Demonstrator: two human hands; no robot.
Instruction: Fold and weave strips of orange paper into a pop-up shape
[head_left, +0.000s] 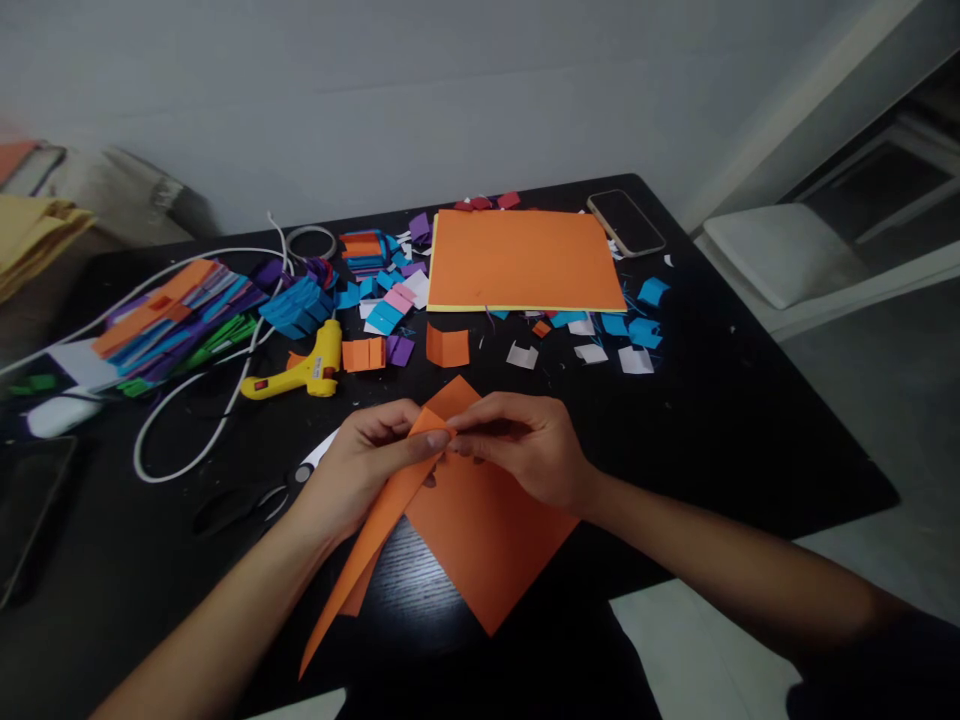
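Note:
My left hand (367, 462) is closed on a folded orange paper sheet (390, 510), its thumb pressing near the upper corner. The folded sheet is tilted, with one long edge pointing toward me. My right hand (529, 445) pinches at the same corner, its fingertips meeting the left thumb. Beneath both hands a second orange paper area (491, 545) spreads over the black table; whether it joins the folded piece I cannot tell. Scissors (311, 465) with dark handles lie partly behind my left forearm.
A yellow glue gun (311, 370) with a white cable (196, 465) lies left of centre. Behind are an orange paper stack (525, 260), a phone (626, 222), colourful paper strips (180, 320) and scattered blue, white and purple scraps. Another dark phone-like device (34, 510) rests at the left edge.

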